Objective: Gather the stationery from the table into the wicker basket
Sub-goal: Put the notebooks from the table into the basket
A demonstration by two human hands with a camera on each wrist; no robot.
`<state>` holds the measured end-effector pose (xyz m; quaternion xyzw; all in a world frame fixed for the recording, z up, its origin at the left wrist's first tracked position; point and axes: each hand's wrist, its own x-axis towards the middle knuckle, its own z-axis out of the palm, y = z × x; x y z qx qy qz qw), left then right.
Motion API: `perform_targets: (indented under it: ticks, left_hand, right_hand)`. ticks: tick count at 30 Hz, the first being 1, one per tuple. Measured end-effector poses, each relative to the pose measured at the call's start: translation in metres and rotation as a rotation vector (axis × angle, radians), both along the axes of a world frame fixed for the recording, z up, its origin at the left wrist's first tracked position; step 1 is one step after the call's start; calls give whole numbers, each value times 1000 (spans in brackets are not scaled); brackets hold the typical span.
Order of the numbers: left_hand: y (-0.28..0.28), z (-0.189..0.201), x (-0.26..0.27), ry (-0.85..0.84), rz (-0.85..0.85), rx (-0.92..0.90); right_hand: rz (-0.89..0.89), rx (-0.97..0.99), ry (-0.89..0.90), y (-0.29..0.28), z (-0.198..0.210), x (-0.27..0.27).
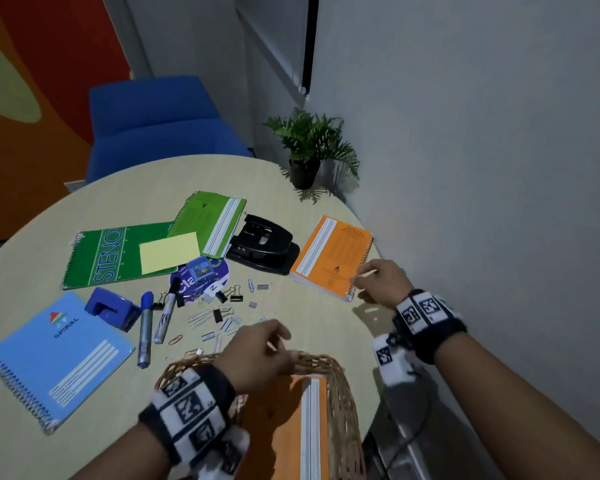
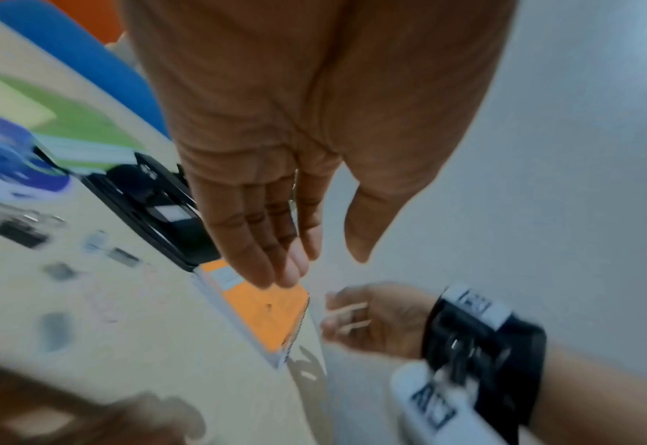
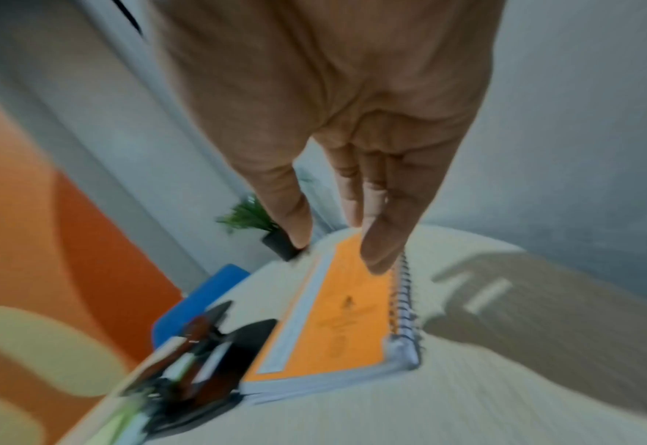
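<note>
The wicker basket (image 1: 342, 386) stands at the table's near edge with an orange notebook (image 1: 281, 441) lying inside. My left hand (image 1: 278, 341) hovers over the basket's far rim; in the left wrist view the left hand (image 2: 325, 265) has straight fingers and holds nothing. A second orange spiral notebook (image 1: 329, 258) lies at the table's right edge. My right hand (image 1: 364, 278) is just above its spiral side. In the right wrist view the right hand (image 3: 338, 253) is spread and empty over that orange spiral notebook (image 3: 344, 319).
A black hole punch (image 1: 264, 247), green steno pad (image 1: 111, 261), light green notebook (image 1: 212, 220), yellow sticky pad (image 1: 168, 251), blue spiral notebook (image 1: 59, 355), a small blue device (image 1: 113, 308), markers (image 1: 145, 327) and scattered clips (image 1: 222, 320) cover the table. A potted plant (image 1: 309, 150) stands by the wall.
</note>
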<state>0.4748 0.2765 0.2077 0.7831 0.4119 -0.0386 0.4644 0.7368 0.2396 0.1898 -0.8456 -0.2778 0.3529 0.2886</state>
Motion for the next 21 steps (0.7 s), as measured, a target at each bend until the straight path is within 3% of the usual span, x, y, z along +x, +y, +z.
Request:
perform_targets:
  ticks: [3,7,12,15,21]
  left_hand:
    - [36,-4,69,-129,108,-46]
    - [77,-42,129,27,144,-28]
    - [104,-71,157,271,112,29]
    - [107,-80,168,384,84,97]
    - [89,-80,177,328,96,159]
  right_hand:
    - [-58,-159,-68,29,-33,23]
    - [-51,-223,-86,38,-63,21]
    - [-163,-242,-34,52,-100,23]
    - [-197,-225,-14,49,-89,21]
    - [-189,-177,-37,36,-90,10]
